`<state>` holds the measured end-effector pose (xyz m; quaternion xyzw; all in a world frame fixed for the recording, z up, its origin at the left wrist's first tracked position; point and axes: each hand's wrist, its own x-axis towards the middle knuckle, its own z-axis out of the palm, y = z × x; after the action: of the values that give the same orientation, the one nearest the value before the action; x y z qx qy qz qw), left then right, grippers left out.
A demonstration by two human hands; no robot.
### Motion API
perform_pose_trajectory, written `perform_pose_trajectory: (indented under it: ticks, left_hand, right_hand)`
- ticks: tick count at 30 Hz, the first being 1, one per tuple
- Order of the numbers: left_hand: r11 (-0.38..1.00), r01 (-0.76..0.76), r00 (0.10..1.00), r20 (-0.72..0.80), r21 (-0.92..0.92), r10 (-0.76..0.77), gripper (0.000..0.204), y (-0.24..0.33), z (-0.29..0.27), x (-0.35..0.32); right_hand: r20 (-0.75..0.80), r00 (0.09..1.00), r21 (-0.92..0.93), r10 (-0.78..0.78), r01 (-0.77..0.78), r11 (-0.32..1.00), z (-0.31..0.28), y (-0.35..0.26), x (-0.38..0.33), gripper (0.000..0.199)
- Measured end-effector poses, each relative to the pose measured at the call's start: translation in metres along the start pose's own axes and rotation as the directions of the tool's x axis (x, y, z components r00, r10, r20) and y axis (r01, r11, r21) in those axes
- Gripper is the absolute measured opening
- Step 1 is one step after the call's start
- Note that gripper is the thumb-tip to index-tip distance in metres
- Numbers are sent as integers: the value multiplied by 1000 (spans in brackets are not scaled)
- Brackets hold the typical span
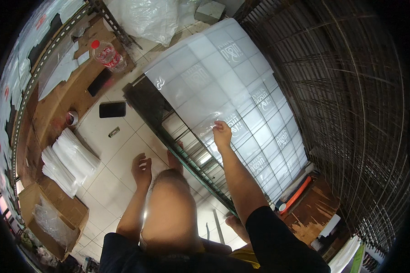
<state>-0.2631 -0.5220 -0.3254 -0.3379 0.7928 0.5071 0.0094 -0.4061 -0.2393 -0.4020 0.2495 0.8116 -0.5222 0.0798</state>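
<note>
Head view, on my feed: right hand (222, 132) out over the translucent sheets (205, 100), thumb and fingertips drawn together, pinching plastic near the left border as I read it. The sheets, marked with white print, lie across a wire rack (196, 175), right of the bent knee. Left hand (142, 168) hangs left of that knee above the tiled floor (116, 154), fingers loosely curled and apart, nothing held that I can see. Also left, I note a black phone (112, 109), white plastic bundles (75, 159) and an open cardboard box (75, 207). Red-capped bottle (108, 57) farther up. Stacked wire grids (351, 91) rise along the right.
</note>
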Motion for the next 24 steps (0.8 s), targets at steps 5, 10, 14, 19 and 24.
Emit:
perform_pose_trajectory:
  ticks: [5, 10, 14, 19, 24]
  left_hand:
    - [1000, -16, 1000, 22, -16, 17, 29, 10, -3, -7]
    - [999, -17, 999, 30, -49, 18, 29, 23, -13, -14]
    - [987, -91, 996, -14, -131, 90, 30, 59, -27, -21]
    - [911, -294, 948, 33, -289, 317, 31, 92, -39, -19]
    - [821, -381, 873, 126, -425, 470, 31, 173, -45, -68]
  right_hand:
    - [-6, 997, 78, -72, 72, 994, -17, 8, -16, 18]
    - [11, 995, 61, -99, 98, 993, -90, 33, -84, 17]
    - [-108, 988, 35, -108, 113, 993, -185, 66, -157, 21]
    - [-421, 887, -179, -188, 122, 976, -335, 51, -264, 24]
    - [-788, 513, -340, -341, 100, 935, -489, 2, -380, 21]
